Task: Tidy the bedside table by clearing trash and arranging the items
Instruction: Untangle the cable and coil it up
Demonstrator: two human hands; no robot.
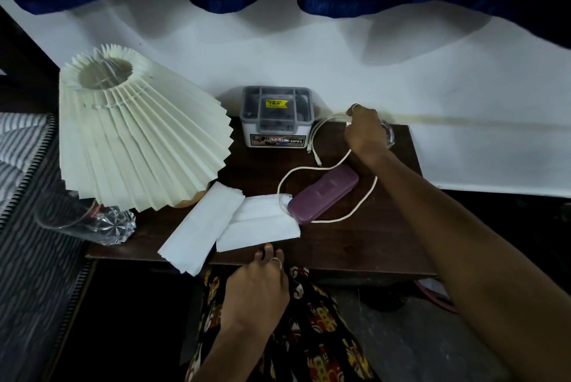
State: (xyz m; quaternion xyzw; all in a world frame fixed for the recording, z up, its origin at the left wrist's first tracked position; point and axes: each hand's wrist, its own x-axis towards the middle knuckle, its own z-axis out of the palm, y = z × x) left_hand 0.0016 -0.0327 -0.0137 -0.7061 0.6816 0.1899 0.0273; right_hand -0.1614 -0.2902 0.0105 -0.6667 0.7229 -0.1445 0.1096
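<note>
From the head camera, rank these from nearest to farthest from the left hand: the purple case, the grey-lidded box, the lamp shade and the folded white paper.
From the left hand at the table's front edge:
1. Folded white paper, just beyond the fingers.
2. Purple case, mid-table, to the right.
3. Lamp shade on the left and grey-lidded box at the back: too close to call.

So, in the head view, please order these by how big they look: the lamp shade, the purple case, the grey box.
1. lamp shade, clearly largest, though it is also nearest the camera.
2. grey box.
3. purple case; close to the box, so this order is unsure.
</note>
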